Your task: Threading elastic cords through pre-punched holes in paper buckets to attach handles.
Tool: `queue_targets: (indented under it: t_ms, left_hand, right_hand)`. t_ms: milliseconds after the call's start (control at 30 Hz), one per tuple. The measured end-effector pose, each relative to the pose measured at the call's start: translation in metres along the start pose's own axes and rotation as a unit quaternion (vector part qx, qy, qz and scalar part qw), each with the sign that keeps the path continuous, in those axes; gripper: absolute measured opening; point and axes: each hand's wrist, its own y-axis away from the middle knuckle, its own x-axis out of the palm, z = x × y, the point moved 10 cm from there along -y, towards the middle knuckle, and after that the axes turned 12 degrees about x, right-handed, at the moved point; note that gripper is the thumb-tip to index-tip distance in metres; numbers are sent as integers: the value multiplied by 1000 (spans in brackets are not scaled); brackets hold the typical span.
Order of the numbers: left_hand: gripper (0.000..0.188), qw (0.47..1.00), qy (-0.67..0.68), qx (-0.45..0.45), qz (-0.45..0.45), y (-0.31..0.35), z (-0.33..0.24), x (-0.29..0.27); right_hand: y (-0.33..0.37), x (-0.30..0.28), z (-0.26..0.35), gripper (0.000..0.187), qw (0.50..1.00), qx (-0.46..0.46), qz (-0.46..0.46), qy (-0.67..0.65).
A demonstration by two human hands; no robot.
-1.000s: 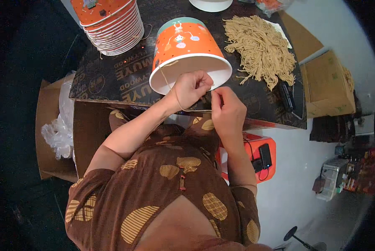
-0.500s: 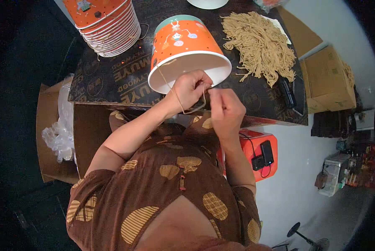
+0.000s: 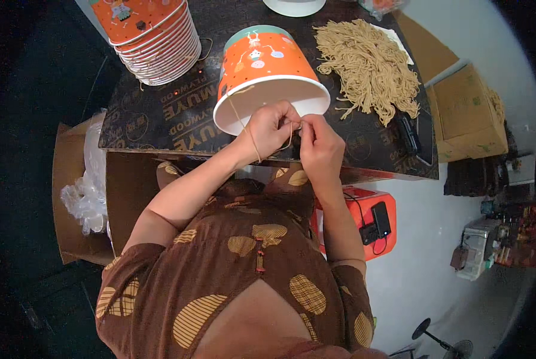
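Note:
An orange paper bucket (image 3: 269, 63) with skeleton pictures and a green base lies on its side on the dark tabletop, its white rim and mouth facing me. A thin tan cord (image 3: 236, 113) runs from the bucket's left side down across my left wrist. Just in front of the mouth, my left hand (image 3: 272, 130) is closed, pinching the cord. Close against it, my right hand (image 3: 322, 146) pinches at the same cord with thumb and forefinger. The cord's exact end is hidden between the fingertips.
A stack of similar buckets (image 3: 160, 54) stands at the far left. Right of the bucket lies a heap of tan cords (image 3: 369, 69), with a black-handled tool (image 3: 409, 134) below it. Cardboard boxes (image 3: 468, 116) flank the table; a red stool (image 3: 384, 212) with black devices stands below.
The loop of cord hanging below my hands has been drawn up smaller. My right hand has shifted slightly left, closer to the left one. The bucket has barely moved.

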Motion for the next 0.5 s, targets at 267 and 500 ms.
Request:
queue_targets:
  t_ms: [267,500]
  left_hand:
    - [1,996,3,28,80,-17,-3,7]
    - [5,982,84,-133,103,-18,11,8]
  right_hand:
    - [2,4,-9,10,999,6,15,-49]
    - [3,5,-14,7,996,-6,41,-85]
